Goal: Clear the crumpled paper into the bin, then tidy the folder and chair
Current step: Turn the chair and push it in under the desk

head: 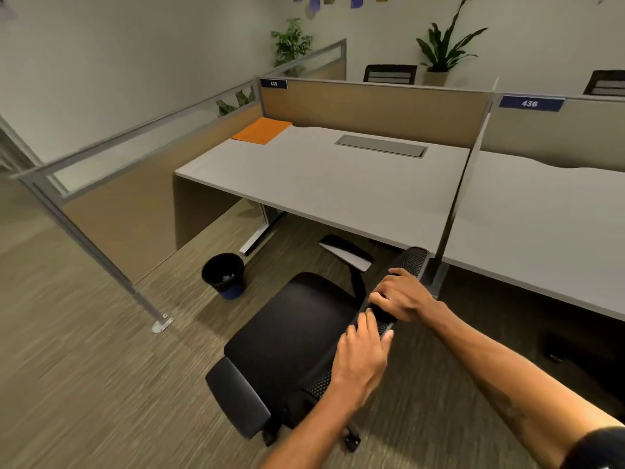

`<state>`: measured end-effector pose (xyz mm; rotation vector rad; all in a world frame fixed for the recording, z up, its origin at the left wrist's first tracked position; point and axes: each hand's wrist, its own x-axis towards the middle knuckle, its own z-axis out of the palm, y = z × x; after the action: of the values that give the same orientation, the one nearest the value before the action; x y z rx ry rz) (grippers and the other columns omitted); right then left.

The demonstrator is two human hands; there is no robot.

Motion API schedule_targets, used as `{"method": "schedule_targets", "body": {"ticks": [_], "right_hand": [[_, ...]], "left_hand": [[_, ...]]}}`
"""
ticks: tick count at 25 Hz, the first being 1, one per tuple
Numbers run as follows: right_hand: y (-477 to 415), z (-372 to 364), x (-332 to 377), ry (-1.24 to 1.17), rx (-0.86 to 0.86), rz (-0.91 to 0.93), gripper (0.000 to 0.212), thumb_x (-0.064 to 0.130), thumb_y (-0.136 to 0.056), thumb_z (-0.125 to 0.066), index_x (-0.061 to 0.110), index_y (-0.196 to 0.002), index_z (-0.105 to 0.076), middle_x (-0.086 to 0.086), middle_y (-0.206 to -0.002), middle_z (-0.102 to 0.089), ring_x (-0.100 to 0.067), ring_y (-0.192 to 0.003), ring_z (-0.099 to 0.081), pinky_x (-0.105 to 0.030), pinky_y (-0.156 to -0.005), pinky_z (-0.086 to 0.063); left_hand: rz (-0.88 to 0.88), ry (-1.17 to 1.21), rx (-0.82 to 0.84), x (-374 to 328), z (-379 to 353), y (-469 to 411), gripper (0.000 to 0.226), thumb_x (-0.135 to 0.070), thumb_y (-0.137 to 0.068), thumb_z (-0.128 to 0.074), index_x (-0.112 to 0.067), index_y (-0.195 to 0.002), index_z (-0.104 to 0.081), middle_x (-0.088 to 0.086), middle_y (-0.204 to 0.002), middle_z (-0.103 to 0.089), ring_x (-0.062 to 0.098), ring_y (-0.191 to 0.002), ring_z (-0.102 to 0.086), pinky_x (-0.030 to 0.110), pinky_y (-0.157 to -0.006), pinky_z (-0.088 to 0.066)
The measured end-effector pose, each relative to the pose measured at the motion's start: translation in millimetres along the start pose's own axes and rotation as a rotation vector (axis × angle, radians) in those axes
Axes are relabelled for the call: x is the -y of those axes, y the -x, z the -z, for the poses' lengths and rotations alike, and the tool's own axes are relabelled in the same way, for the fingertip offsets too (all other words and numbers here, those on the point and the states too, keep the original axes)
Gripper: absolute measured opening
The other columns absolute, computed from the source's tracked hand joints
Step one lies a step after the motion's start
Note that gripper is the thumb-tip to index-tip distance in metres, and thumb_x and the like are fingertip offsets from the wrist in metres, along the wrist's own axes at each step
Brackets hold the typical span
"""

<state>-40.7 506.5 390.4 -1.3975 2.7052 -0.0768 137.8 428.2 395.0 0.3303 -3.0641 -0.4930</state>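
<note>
We are gripping the chair (291, 336), lower centre of the frame, by the top rail of its mesh backrest (399, 282): the left hand (363, 360) and right hand (404, 296) are both closing over that rail. The rail is likely the stiffest hold; the mesh would probably give. On casters, the chair should roll easily on carpet but may swivel. The bin (224, 274) is sitting centre-left, something pale inside it; the orange folder (262, 130) is lying at the upper-left corner of the desk (321, 184).
</note>
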Motion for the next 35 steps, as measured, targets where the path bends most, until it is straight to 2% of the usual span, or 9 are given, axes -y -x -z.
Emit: {"method": "schedule_targets", "body": {"ticks": [4,11,16,21,25,28,30,32,35], "right_hand": [[-20.6,-2.3,24.7,-0.014,-0.02,-0.055,0.065,0.052,-0.091,-0.013,0.029,-0.084,-0.074,0.003,-0.084,-0.073,-0.009,-0.09,-0.062,-0.038,-0.113,-0.027],[-64.9,-4.7,84.8,0.018,-0.03,-0.121,0.069,0.059,-0.094,-0.012,0.03,-0.089,-0.074,0.005,-0.087,-0.073,-0.009,-0.091,-0.062,-0.039,-0.107,-0.031],[-91.8,3.7,119.2,-0.001,0.048,0.018,0.072,0.075,-0.095,-0.005,0.039,-0.114,-0.064,0.016,-0.108,-0.069,-0.006,-0.101,-0.06,-0.038,-0.095,-0.038],[-125.8,9.3,150.6,-0.048,0.126,0.055,0.076,0.086,-0.088,-0.011,0.041,-0.131,-0.055,0.014,-0.128,-0.064,-0.01,-0.113,-0.059,-0.044,-0.099,-0.04],[-140.6,12.8,163.4,-0.057,0.144,0.035,0.084,0.09,-0.081,-0.018,0.036,-0.136,-0.052,0.011,-0.127,-0.064,-0.011,-0.109,-0.058,-0.042,-0.096,-0.04],[-152.2,9.5,186.7,-0.03,0.067,0.004,0.09,0.093,-0.077,-0.019,0.032,-0.133,-0.055,0.011,-0.121,-0.066,-0.011,-0.103,-0.06,-0.037,-0.088,-0.041],[-162.1,3.2,204.1,-0.01,0.01,-0.044,0.093,0.095,-0.076,-0.017,0.031,-0.13,-0.058,0.011,-0.115,-0.068,-0.011,-0.098,-0.062,-0.036,-0.085,-0.043],[-169.3,-0.9,216.0,-0.007,-0.045,-0.102,0.093,0.096,-0.076,-0.017,0.031,-0.125,-0.061,0.01,-0.108,-0.07,-0.011,-0.092,-0.063,-0.037,-0.083,-0.044],[-179.8,-3.5,229.1,-0.012,-0.078,-0.166,0.092,0.097,-0.075,-0.015,0.03,-0.115,-0.064,0.01,-0.1,-0.07,-0.012,-0.085,-0.062,-0.038,-0.083,-0.046]], "left_hand": [[-0.051,0.006,0.002,39.3,12.9,-5.6,0.065,-0.051,-0.103,-0.025,-0.005,-0.149,-0.031,0.012,-0.144,-0.047,0.031,-0.115,-0.057,0.044,-0.091,-0.049],[-0.16,0.013,0.086,134.0,43.5,-18.7,0.064,-0.054,-0.103,-0.024,-0.01,-0.149,-0.029,0.008,-0.143,-0.046,0.031,-0.114,-0.057,0.048,-0.092,-0.049],[-0.234,0.01,0.158,210.5,71.9,-27.8,0.062,-0.055,-0.102,-0.025,-0.017,-0.151,-0.028,0.003,-0.149,-0.042,0.029,-0.124,-0.052,0.048,-0.101,-0.045],[-0.324,0.002,0.209,292.5,99.0,-40.7,0.065,-0.058,-0.101,-0.027,-0.021,-0.154,-0.025,0.0,-0.156,-0.038,0.023,-0.136,-0.046,0.044,-0.11,-0.04],[-0.407,-0.042,0.251,351.6,122.7,-52.5,0.065,-0.057,-0.101,-0.03,-0.023,-0.156,-0.024,-0.002,-0.158,-0.035,0.018,-0.139,-0.042,0.04,-0.113,-0.037],[-0.455,-0.088,0.264,389.7,136.3,-64.1,0.068,-0.063,-0.099,-0.029,-0.025,-0.155,-0.025,-0.005,-0.158,-0.035,0.016,-0.138,-0.043,0.042,-0.112,-0.04],[-0.438,-0.124,0.277,409.6,142.1,-73.6,0.076,-0.071,-0.094,-0.024,-0.023,-0.152,-0.031,-0.003,-0.154,-0.042,0.017,-0.135,-0.047,0.044,-0.109,-0.043],[-0.413,-0.179,0.26,424.2,145.2,-82.9,0.086,-0.081,-0.088,-0.017,-0.021,-0.145,-0.041,0.0,-0.141,-0.056,0.021,-0.124,-0.056,0.046,-0.1,-0.049],[-0.413,-0.205,0.245,439.4,149.9,-95.7,0.088,-0.084,-0.085,-0.016,-0.021,-0.137,-0.047,0.0,-0.128,-0.063,0.023,-0.112,-0.062,0.045,-0.09,-0.052]]}}
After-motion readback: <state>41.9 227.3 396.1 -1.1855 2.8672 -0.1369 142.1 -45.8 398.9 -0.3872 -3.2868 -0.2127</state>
